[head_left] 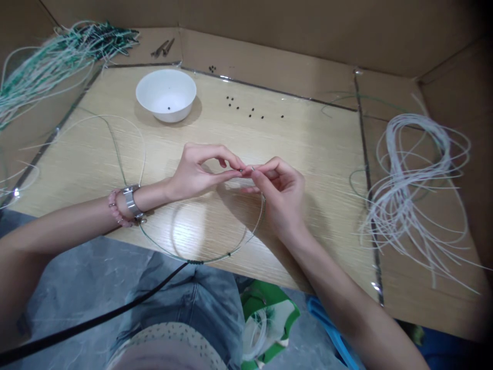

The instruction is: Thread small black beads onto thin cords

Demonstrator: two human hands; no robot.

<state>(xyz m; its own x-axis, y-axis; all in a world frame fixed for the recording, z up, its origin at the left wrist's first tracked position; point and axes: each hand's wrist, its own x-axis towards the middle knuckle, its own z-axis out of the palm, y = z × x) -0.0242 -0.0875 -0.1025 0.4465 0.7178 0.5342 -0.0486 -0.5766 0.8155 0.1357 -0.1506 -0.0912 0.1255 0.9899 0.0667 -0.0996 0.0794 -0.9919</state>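
Note:
My left hand (pixel 200 172) and my right hand (pixel 281 192) meet over the middle of the wooden table (pixel 316 154). Both pinch a thin clear cord (pixel 215 257) where their fingertips touch, with a tiny dark bead (pixel 241 169) between them. The cord loops down toward the table's front edge, carrying a few dark beads, and runs back under my left wrist, which wears a watch and a pink bracelet. Several loose dark beads (pixel 250 109) lie farther back on the table.
A white bowl (pixel 166 94) with one bead in it stands at the back left. A bundle of white cords (pixel 416 190) lies at the right, a bundle of green-beaded cords (pixel 57 56) at the far left. Cardboard walls surround the table.

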